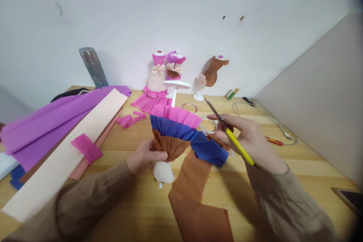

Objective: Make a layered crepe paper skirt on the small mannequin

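Observation:
My left hand (pixel 146 157) is closed around a small mannequin wearing a layered crepe-paper skirt: pink (pixel 177 115), blue (pixel 181 131) and brown (pixel 169 146) ruffles. The mannequin's white body (pixel 163 172) points toward me below my fingers. A long brown crepe strip (pixel 195 196) trails from the skirt across the table toward me. My right hand (pixel 246 141) grips yellow-handled scissors (pixel 227 130), blades pointing up and away, and its fingers also touch the blue ruffle's right end (pixel 211 152).
Purple (pixel 53 119), cream (pixel 70 151) and pink crepe sheets lie at the left. Three dressed mannequins (pixel 159 79) stand at the back wall beside a grey bottle (pixel 93 67). Wire rings (pixel 189 106), cables, a glue stick (pixel 233 93) and a red-handled tool (pixel 273 141) lie on the right.

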`<state>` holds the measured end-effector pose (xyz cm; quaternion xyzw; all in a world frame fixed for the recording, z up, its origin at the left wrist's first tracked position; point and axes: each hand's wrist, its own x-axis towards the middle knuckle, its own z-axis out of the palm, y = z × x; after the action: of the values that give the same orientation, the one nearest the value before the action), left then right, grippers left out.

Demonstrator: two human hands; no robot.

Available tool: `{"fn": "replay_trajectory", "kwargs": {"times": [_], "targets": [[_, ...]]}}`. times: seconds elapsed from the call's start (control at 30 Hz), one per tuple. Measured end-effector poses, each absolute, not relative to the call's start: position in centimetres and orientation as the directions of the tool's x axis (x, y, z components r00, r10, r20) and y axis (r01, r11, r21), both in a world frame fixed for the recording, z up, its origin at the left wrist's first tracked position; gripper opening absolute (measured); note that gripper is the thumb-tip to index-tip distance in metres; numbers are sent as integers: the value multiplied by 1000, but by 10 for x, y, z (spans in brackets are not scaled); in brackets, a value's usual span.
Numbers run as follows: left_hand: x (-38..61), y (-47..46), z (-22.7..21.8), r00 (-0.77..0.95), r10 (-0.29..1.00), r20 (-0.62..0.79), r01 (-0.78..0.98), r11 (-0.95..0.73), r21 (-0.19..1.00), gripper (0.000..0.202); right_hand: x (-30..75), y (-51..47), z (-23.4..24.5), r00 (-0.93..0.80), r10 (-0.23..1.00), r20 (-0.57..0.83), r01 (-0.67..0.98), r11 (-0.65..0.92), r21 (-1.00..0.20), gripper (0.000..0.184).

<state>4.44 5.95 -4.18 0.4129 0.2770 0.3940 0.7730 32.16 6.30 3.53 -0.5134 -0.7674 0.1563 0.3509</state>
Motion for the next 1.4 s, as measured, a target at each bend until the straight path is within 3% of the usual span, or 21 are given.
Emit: {"fn": "replay_trajectory", "kwargs": {"times": [0.13,0.23,0.4,0.57,0.8,0.9,1.0,1.17,1.4], "targets": [[45,58,-40,530,835,-147,-246,317,916,47,316,60,39,-311,886,345,625,464,-628,48],[46,58,-36,509,846,-162,-179,288,941,49,315,58,40,-276,896,348,605,443,-662,46],[48,56,-29,405,906,-119,-90,169,981,38,318,56,39,-263,897,354,590,440,-677,47],[49,53,-27,209,977,-26,46,16,999,28,321,54,41,-345,843,413,615,535,-578,43],[51,53,-33,149,985,89,111,-106,988,21,318,49,45,-477,717,508,592,689,-418,49],[49,54,-32,102,973,206,279,-227,933,23,319,48,46,-487,713,505,587,695,-416,50],[45,55,-30,82,927,365,505,-355,787,24,318,46,47,-487,715,501,598,692,-406,48],[40,60,-31,93,817,570,633,-490,599,32,313,46,49,-493,692,527,604,708,-365,50],[36,66,-23,99,848,521,765,-400,505,30,310,46,48,-496,709,501,641,688,-339,49]]}}
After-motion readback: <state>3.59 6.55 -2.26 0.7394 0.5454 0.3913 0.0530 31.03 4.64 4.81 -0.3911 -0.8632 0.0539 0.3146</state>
